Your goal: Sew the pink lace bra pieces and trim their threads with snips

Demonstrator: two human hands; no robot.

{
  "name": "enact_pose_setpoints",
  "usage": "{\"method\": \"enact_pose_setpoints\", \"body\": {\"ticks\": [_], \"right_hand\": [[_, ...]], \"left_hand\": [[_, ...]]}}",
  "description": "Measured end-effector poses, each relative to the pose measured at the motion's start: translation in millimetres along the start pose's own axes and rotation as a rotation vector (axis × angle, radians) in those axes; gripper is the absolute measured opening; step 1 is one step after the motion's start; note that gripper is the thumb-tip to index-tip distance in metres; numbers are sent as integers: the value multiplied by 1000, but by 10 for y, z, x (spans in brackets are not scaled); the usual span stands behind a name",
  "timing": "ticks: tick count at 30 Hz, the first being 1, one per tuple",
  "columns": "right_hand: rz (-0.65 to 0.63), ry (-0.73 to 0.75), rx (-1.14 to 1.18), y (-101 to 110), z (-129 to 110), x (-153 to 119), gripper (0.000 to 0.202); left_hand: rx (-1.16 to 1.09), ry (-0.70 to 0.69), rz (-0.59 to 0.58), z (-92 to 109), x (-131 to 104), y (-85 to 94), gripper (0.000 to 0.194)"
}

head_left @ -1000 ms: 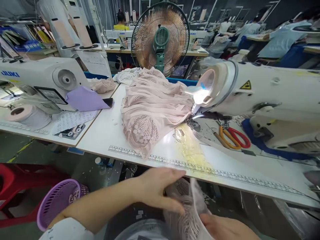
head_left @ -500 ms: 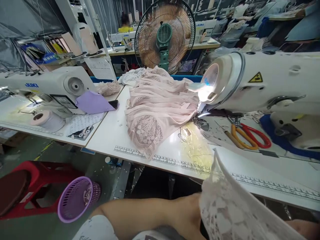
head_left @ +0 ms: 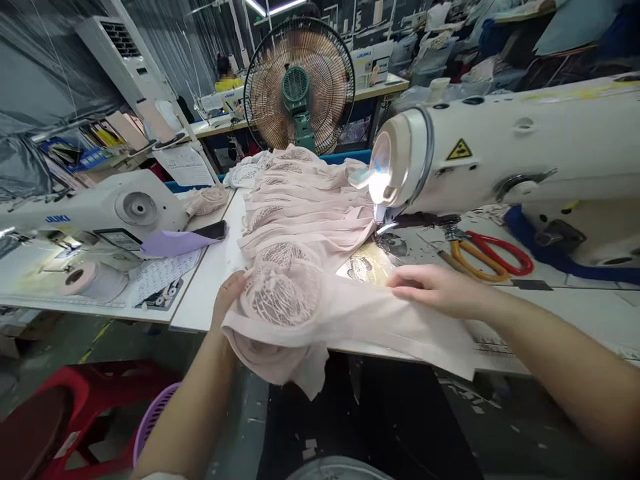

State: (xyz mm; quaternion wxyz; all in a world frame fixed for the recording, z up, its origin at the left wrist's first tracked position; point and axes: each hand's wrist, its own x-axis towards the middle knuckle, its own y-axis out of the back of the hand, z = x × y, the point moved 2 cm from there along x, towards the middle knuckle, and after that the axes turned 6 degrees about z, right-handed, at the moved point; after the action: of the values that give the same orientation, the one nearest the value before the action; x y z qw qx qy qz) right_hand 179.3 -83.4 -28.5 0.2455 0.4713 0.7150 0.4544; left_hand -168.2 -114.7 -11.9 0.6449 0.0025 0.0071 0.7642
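Note:
A pale pink bra (head_left: 350, 310) with a lace cup is stretched across the table's front edge. My left hand (head_left: 230, 297) is closed on the outer edge of the cup, its thumb on top and the other fingers hidden behind the cloth. My right hand (head_left: 425, 287) pinches the upper edge of the plain side band, whose loose end hangs toward me. Behind them lies a row of overlapping pink bras (head_left: 300, 200), reaching to the needle area of the sewing machine (head_left: 400, 157), whose lamp is lit.
Orange-handled scissors (head_left: 477, 263) and red-handled scissors (head_left: 510, 257) lie under the machine arm. On the left stand a second sewing machine (head_left: 125, 207), a thread cone (head_left: 95, 280) and a phone (head_left: 213, 231). A fan (head_left: 300, 87) stands behind; a red stool (head_left: 100, 407) is below left.
The bra has come up from the lower right to the table's front edge, spread between both hands. My left hand has moved left and up, and my right hand has come into clear view.

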Motion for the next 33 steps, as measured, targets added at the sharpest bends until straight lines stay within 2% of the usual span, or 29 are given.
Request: {"method": "enact_pose_setpoints", "body": {"ticks": [3, 5, 7, 8, 10, 12, 13, 14, 16, 17, 18, 20, 23, 26, 29, 31, 33], "right_hand": [[170, -62, -158, -193, -91, 217, 27], [265, -93, -264, -281, -189, 268, 29], [304, -93, -342, -336, -285, 263, 30], [302, -87, -368, -359, -325, 249, 29], [283, -84, -397, -406, -388, 220, 27], [276, -88, -410, -456, -434, 208, 25], [281, -87, -412, -482, -453, 214, 26], [288, -85, -412, -507, -468, 228, 26], [308, -86, -406, -549, -474, 269, 27], [317, -90, -399, -564, -463, 288, 26], [325, -92, -390, -574, -443, 302, 24], [339, -78, -371, -577, -382, 295, 23], [344, 32, -356, -558, -270, 169, 28], [366, 177, -361, -551, -167, -71, 34], [442, 306, -390, -561, -108, -333, 34], [475, 343, -398, -566, -97, -471, 34], [473, 344, -388, -564, -103, -563, 35]], "left_hand": [[-17, -43, 25, 96, 244, 92, 42], [125, -62, -45, 180, 405, 170, 36], [401, -74, -171, 305, 526, 241, 29], [577, -105, -192, 386, 555, 263, 25], [881, -259, -81, 569, 519, 222, 20], [1005, -508, 81, 697, 340, -10, 17], [982, -622, 69, 698, 217, -208, 16], [905, -690, -59, 644, 95, -451, 17], [745, -715, -364, 420, -85, -970, 22], [698, -711, -455, 280, -118, -1202, 25], [690, -696, -492, 140, -104, -1395, 27], [744, -653, -538, -104, 25, -1642, 30], [903, -669, -655, -283, 286, -1708, 38], [1077, -781, -732, -294, 450, -1618, 46], [1198, -933, -800, -273, 483, -1603, 53], [1256, -988, -793, -257, 464, -1659, 59], [1329, -963, -742, -231, 434, -1748, 65]]}}
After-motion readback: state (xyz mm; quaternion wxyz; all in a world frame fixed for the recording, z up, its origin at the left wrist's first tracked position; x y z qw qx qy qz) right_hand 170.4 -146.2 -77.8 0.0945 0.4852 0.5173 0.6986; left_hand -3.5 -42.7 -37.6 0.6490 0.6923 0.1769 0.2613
